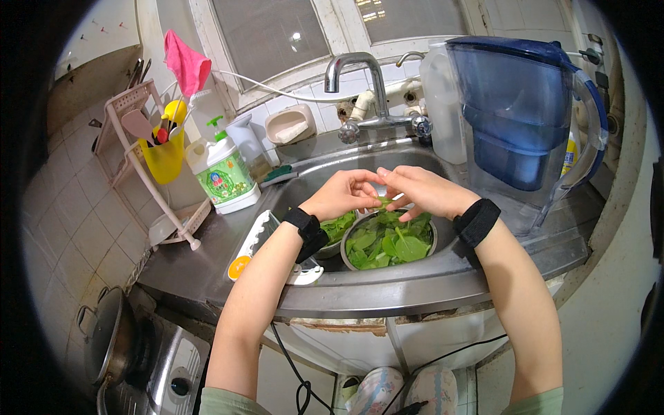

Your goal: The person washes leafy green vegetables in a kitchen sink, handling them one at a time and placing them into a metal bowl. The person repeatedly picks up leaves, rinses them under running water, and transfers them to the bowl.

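Both of my hands meet above a metal bowl (344,251) of green leaves in the stainless steel sink (282,193). My left hand (346,194) pinches a green leaf (384,202) between thumb and fingers. My right hand (423,191) is close against it, fingers spread and bent near the same leaf; whether it grips the leaf cannot be told. Loose leaves (410,248) fill the bowl below. A second container with leaves (337,227) stands to its left, partly behind my left wrist. The chrome faucet (381,85) rises behind my hands.
A blue-lidded water filter pitcher (513,114) stands right of the sink. On the left are a detergent bottle (224,174), a plastic rack (150,171) and a white-edged holder (254,238). A lidded pan (111,337) is on the stove at lower left. Black cables (446,355) hang below the counter.
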A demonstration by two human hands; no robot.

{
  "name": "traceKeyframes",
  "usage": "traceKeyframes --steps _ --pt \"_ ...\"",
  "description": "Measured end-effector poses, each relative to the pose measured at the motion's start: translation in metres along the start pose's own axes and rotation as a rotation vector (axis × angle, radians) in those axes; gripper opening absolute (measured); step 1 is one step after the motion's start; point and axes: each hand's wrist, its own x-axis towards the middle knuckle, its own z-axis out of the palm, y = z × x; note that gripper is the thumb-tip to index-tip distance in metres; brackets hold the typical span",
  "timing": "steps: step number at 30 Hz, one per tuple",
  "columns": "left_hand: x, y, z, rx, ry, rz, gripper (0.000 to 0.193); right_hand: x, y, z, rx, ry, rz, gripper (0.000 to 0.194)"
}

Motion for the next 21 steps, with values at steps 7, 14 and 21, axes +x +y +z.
traceKeyframes --steps 7,14,21 --pt "-0.002 0.002 -0.002 -0.045 0.034 -0.027 0.033 -0.001 -0.003 -0.004 0.011 0.057 0.041 0.068" --pt "-0.005 0.0 -0.014 -0.078 0.064 -0.113 0.029 -0.001 -0.002 -0.005 -0.048 0.135 0.008 0.061" --pt "-0.007 0.002 -0.009 -0.186 -0.074 -0.162 0.035 0.0 -0.003 -0.003 0.056 0.083 -0.102 0.05"
